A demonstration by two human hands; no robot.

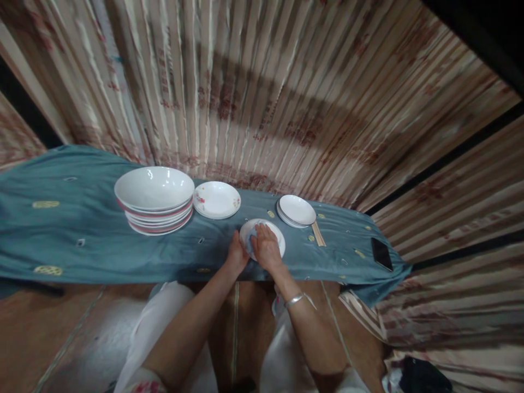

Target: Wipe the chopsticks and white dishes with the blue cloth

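A small white plate [280, 240] is in front of me near the front edge of the cloth-covered table. My left hand [237, 254] grips its left rim, with the thumb at the edge and the other fingers mostly hidden. On the plate's inner face, my right hand [266, 245] presses a pale blue cloth [249, 240]. The cloth is bunched under the fingers and partly covered by them. Just behind to the right stands a short stack of small white plates [298, 209]. Behind to the left are flower-patterned plates [216, 200], stacked together.
A tall stack of large white bowls or dishes with red rims [154, 188] stands on the left. Wooden chopsticks [318, 234] lie beside the small plates. A dark phone [381, 254] rests near the right end of the teal tablecloth [94, 245]. A pleated curtain [254, 98] hangs behind.
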